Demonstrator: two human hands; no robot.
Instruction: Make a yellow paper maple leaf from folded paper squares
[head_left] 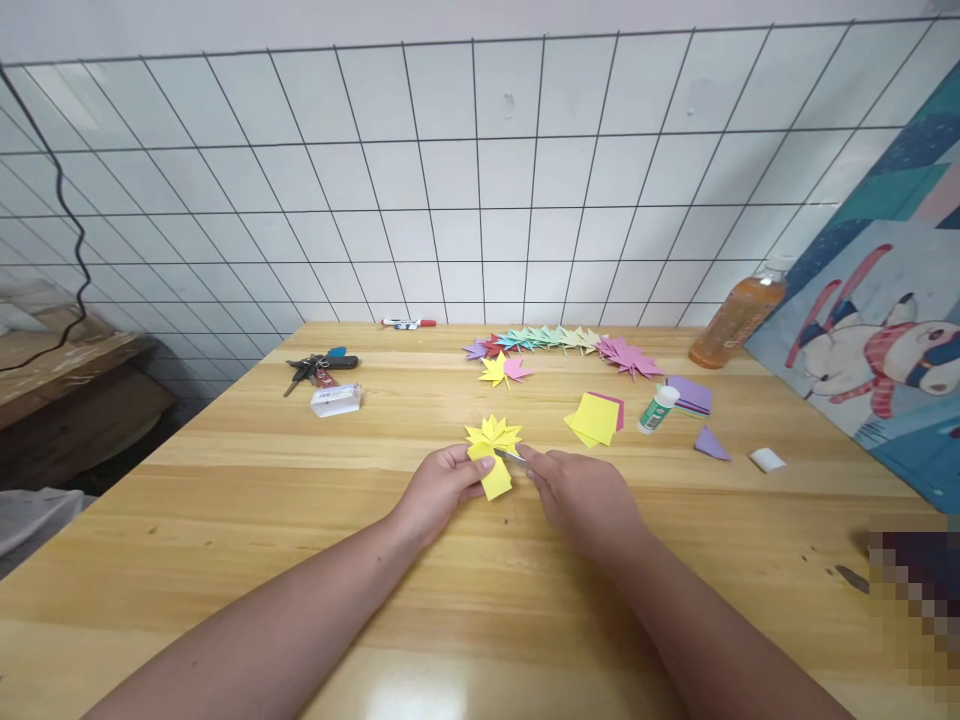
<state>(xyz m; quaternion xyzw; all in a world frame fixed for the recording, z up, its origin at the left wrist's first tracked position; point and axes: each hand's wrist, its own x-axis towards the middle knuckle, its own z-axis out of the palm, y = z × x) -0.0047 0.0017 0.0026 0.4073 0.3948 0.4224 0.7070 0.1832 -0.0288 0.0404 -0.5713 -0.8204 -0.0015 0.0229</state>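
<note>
My left hand (pixel 442 482) is closed, its thumb pressing on a yellow folded paper (pixel 496 482). Pointed yellow paper leaves (pixel 493 433) fan out just behind that paper, touching or overlapping it; I cannot tell if they are joined. From the right, my right hand (pixel 585 495) grips a tool with a slim metal blade (pixel 511 457). The blade's tip lies against the yellow paper near my left thumb. My fingers hide the tool's handle, so whether it is a knife or scissors is unclear.
Behind my hands lie a yellow-and-pink paper leaf (pixel 496 371) and a coloured row of leaves (pixel 547 339). To the right are yellow sheets (pixel 596 418), a glue stick (pixel 658 410), purple sheets (pixel 691 393) and a bottle (pixel 739 318). Keys (pixel 319 368) and a small white box (pixel 336 401) are left.
</note>
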